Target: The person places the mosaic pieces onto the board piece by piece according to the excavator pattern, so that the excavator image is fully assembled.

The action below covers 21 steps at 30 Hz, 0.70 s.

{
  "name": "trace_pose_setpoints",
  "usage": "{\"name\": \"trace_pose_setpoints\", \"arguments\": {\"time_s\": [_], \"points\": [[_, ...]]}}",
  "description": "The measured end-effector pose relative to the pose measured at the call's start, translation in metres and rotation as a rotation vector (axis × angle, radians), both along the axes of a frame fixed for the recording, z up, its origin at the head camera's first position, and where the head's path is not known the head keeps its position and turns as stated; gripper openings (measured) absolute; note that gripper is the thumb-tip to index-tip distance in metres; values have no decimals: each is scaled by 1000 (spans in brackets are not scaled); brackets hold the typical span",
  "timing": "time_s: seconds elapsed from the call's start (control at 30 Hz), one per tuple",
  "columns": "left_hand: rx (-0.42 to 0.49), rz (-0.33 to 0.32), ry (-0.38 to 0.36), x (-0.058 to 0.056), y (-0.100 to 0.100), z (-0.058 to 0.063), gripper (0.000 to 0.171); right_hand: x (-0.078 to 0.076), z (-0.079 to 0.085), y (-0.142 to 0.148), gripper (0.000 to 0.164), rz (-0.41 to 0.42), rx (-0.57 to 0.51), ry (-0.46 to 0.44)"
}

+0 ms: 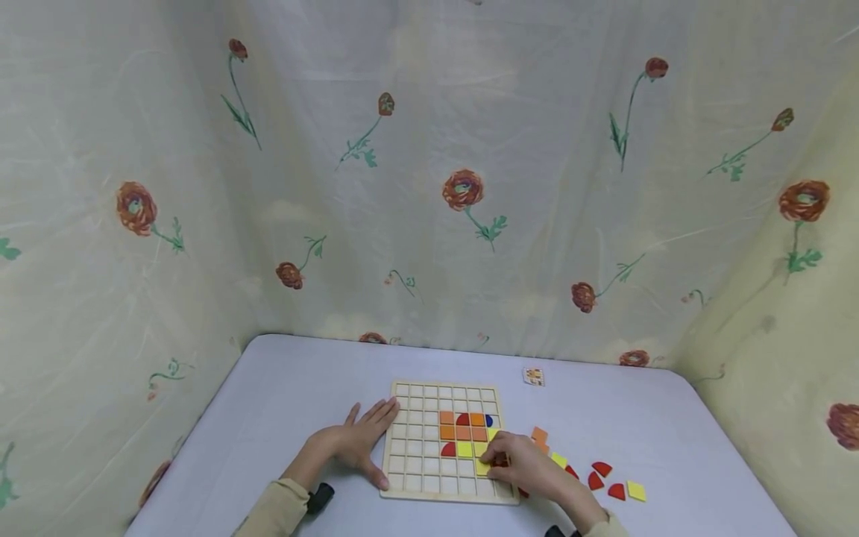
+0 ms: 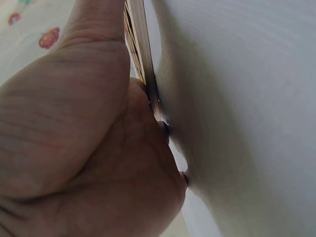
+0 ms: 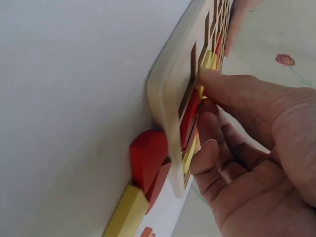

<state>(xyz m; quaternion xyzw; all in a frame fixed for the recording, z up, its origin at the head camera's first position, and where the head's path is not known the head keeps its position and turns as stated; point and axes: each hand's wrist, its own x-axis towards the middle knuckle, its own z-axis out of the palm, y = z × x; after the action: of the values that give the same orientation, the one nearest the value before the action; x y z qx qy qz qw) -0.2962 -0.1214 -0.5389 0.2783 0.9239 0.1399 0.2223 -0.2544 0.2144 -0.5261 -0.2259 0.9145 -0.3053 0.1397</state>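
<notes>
A wooden grid board [image 1: 414, 431] lies on the white table. Orange and yellow squares, red quarter-circles [image 1: 448, 450] and a blue piece [image 1: 489, 421] fill some of its cells, mostly right of the middle. My left hand [image 1: 360, 441] is spread along the board's left edge, thumb near the bottom corner and fingertips on the rim higher up. In the right wrist view, thumb and fingertips of my right hand [image 3: 247, 133] pinch a small yellow square tile [image 3: 200, 92] at a cell in the lower right part of the board. The fingers partly hide this tile.
Right of the board lie loose pieces: orange tiles [image 1: 540, 434], red quarter-circles [image 1: 617, 491] and a yellow square [image 1: 636, 491]. Some are partly behind my right hand. A small patterned card [image 1: 533, 376] rests beyond the board's top right corner. A flowered curtain [image 1: 416, 224] surrounds the table.
</notes>
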Motion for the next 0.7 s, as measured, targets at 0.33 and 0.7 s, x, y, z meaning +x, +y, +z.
{"name": "trace_pose_setpoints", "arguments": {"time_s": [0.33,0.7], "points": [[-9,10,-16,0,2,1,134,6,3,5,18,-44,-29,-8],[-31,29,-22,-2,3,-3,134,28,18,93,39,-173,-94,-111]]}}
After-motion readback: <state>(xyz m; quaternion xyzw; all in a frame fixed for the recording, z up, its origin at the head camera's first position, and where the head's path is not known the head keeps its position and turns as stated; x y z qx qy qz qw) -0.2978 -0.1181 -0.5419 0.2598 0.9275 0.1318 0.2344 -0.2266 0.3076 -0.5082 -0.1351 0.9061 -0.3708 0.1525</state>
